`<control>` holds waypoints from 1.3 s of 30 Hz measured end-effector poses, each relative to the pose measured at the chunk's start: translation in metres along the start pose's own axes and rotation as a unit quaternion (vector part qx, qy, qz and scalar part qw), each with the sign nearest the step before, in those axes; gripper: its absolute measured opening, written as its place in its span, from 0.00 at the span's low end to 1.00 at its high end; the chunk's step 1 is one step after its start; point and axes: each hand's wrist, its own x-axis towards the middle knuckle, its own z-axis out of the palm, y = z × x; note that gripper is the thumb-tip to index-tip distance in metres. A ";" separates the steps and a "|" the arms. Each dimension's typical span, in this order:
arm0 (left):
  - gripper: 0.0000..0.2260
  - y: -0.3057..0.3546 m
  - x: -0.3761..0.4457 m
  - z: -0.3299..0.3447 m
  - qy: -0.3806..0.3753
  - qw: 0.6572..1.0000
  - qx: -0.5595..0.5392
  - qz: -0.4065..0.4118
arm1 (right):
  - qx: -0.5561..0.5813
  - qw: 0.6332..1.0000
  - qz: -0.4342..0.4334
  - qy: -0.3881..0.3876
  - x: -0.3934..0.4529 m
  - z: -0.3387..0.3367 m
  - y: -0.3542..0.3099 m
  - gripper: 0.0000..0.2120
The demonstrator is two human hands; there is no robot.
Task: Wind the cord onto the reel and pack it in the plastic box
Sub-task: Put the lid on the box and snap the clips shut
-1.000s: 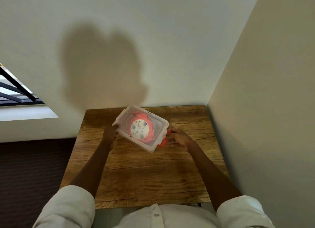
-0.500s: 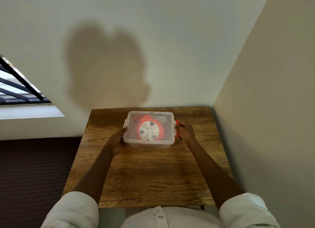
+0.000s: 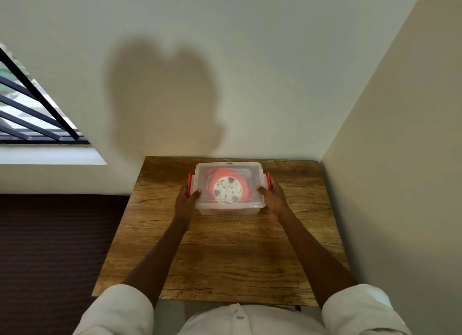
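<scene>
box [image 3: 228, 208] got turned from skewed to square with the table edge, left hand [image 3: 185, 200] and right hand [image 3: 274, 197] now gripping both ends.

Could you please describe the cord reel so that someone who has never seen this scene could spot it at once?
Start at the wooden table set in the corner of the room. Near its far edge sits a clear plastic box with its lid on and red latches, gripped by the left hand and right hand. The reel is the round orange shape inside, with a white centre disc.

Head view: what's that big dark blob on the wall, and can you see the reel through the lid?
Head view: the blob is a soft shadow on the wall above the table; the reel shows hazily through the plastic box, its label unreadable.
</scene>
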 end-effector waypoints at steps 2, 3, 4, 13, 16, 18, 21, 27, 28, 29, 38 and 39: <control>0.23 -0.003 0.000 0.002 0.006 1.000 -0.009 0.007 | 0.008 1.000 -0.005 0.013 -0.002 0.004 0.003 0.30; 0.22 -0.004 0.001 0.003 0.011 1.000 -0.016 0.010 | 0.008 1.000 -0.007 0.020 -0.002 0.006 0.004 0.29; 0.22 -0.004 0.000 0.004 0.019 1.000 -0.019 0.012 | 0.006 1.000 -0.010 0.026 -0.002 0.008 0.005 0.29; 0.22 -0.013 0.005 0.012 0.072 0.988 0.115 0.068 | -0.131 0.984 -0.080 0.085 -0.003 0.026 0.010 0.26; 0.21 -0.020 0.010 0.007 0.071 0.970 0.209 0.101 | -0.202 0.966 -0.117 0.113 -0.007 0.031 0.013 0.26; 0.22 -0.025 0.015 0.001 0.057 0.952 0.265 0.140 | -0.250 0.955 -0.125 0.101 -0.007 0.029 0.015 0.27; 0.26 -0.033 0.020 -0.002 0.008 0.935 0.309 0.172 | -0.301 0.943 -0.128 0.061 -0.003 0.021 0.018 0.30; 0.36 -0.014 0.006 -0.005 -0.007 0.758 0.590 0.278 | -0.480 0.816 -0.322 0.027 -0.009 0.005 0.024 0.42; 0.37 -0.014 0.005 -0.008 -0.035 0.731 0.617 0.291 | -0.509 0.786 -0.350 -0.006 -0.010 0.003 0.028 0.43; 0.38 -0.015 0.004 -0.010 -0.058 0.709 0.637 0.296 | -0.532 0.763 -0.366 -0.030 -0.011 0.002 0.030 0.44; 0.38 -0.021 -0.001 -0.013 -0.043 0.680 0.674 0.287 | -0.578 0.736 -0.350 -0.049 0.004 0.010 0.024 0.47; 0.37 -0.022 -0.001 -0.013 -0.036 0.681 0.674 0.285 | -0.584 0.734 -0.342 -0.050 0.006 0.014 0.022 0.49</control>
